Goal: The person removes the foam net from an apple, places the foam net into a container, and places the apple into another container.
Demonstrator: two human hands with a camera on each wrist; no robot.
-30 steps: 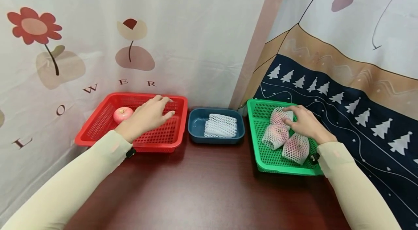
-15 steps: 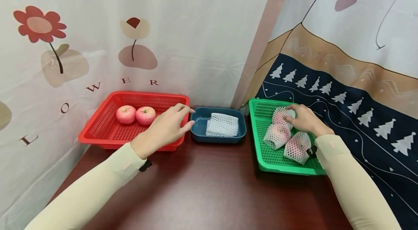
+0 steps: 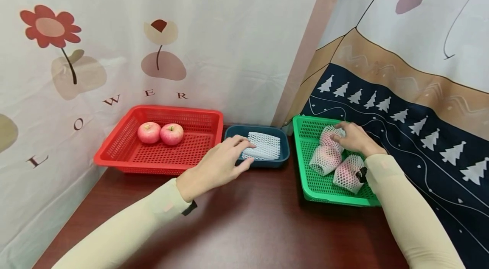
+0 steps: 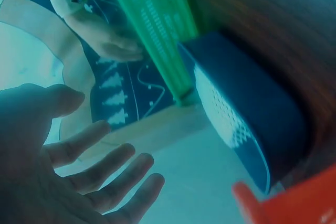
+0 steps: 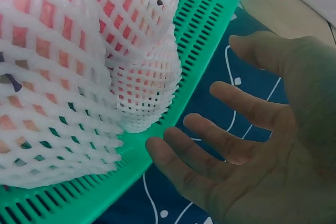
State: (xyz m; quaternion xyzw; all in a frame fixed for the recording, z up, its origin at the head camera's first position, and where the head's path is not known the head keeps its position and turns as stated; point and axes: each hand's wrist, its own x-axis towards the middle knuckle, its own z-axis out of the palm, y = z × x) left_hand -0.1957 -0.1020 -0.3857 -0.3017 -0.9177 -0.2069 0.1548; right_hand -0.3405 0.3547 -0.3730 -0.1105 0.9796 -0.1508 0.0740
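My left hand [image 3: 215,166] hovers at the near left edge of a small blue dish [image 3: 284,159], its fingers loosely spread and holding nothing. White foam fruit nets [image 3: 263,146] lie flat in the dish, apart from the fingers in the left wrist view. Over the far right side of a green basket [image 3: 309,194] is my right hand [image 3: 356,138], relaxed; the right wrist view shows nothing in its grasp. Below it sit three apples in foam nets [image 3: 325,159], touching one another. Two bare apples [image 3: 149,133] stand side by side in a red basket [image 3: 130,163] on the left.
A dark brown table [image 3: 244,218] carries both baskets and the dish in a row. Behind them hangs a white printed curtain [image 3: 237,48]. A navy cloth with tree shapes [image 3: 401,146] borders the green basket on the right.
My left hand has moved right, from over the red basket to the blue dish, uncovering the second bare apple. My right hand has stayed over the green basket, shifting only slightly.
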